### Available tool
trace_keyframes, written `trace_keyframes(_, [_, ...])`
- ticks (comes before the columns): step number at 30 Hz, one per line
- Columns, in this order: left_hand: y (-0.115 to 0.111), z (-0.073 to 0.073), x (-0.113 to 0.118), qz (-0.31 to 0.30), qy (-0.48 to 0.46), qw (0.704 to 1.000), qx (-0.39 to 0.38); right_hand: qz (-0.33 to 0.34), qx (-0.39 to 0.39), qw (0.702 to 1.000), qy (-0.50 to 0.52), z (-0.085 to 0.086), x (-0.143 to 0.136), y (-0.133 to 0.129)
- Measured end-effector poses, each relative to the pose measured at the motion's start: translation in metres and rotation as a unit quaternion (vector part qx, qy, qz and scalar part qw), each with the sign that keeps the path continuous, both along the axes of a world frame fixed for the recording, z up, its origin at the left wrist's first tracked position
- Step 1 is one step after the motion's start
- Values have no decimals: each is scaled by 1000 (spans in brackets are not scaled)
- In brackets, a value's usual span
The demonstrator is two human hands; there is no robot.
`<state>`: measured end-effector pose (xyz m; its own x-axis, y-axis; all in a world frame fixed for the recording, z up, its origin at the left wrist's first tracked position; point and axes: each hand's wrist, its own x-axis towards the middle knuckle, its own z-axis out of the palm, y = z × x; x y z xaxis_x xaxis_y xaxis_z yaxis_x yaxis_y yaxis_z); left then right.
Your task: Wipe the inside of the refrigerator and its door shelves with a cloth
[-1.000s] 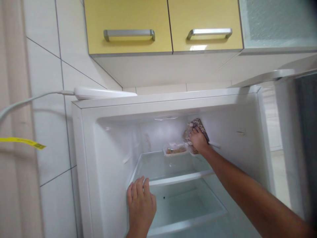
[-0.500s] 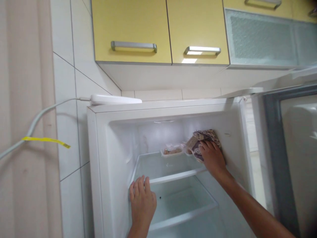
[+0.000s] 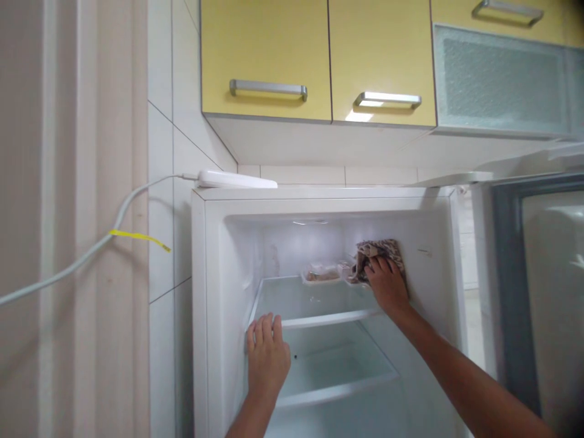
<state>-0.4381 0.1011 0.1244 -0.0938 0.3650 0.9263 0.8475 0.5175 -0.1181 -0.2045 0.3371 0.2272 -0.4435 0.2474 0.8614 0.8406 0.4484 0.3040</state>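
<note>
Inside the open refrigerator [image 3: 214, 316], my right hand [image 3: 387, 283] presses a brown and white patterned cloth [image 3: 378, 249] against the inner right wall, near the back. The fingers are bent into the cloth's folds. My left hand [image 3: 269, 353] has its fingers curled over the front left corner of the upper glass shelf [image 3: 314, 298]; their tips are partly hidden behind the white rim. Toward the back of that shelf sits a clear-wrapped tray of food [image 3: 322, 274]. A second small package [image 3: 344, 267] stands beside it, partly covered by the cloth.
A lower glass shelf [image 3: 337, 359] lies under the first. The refrigerator door [image 3: 506, 292] is swung open to the right. On top rests a white device [image 3: 237, 179] with a cable [image 3: 130, 198] running left. Yellow cabinets [image 3: 267, 48] hang above.
The cloth has bunched differently under my right hand, which stays at the right wall. My left hand keeps its place on the shelf corner. The whole view has shifted slightly.
</note>
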Motion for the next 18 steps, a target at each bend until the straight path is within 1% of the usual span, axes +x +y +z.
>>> trace_keyframes(6, [3,-5,-3,10,-4,1000,-4,0,7,1000,4,41,-22,23])
trace_keyframes(11, [4,-6,-2,8,-14,1000,-6,13,-8,1000,0,70,-46,53])
trace_keyframes(14, [6,-7,-3,11,-14,1000,0,37,-23,999,2,77,-62,76])
trace_keyframes(16, [6,-8,-3,16,-14,1000,1,55,-39,998,8,75,-74,89])
trace_keyframes(18, [6,-9,-2,20,-17,1000,-5,76,-60,995,25,69,-87,100])
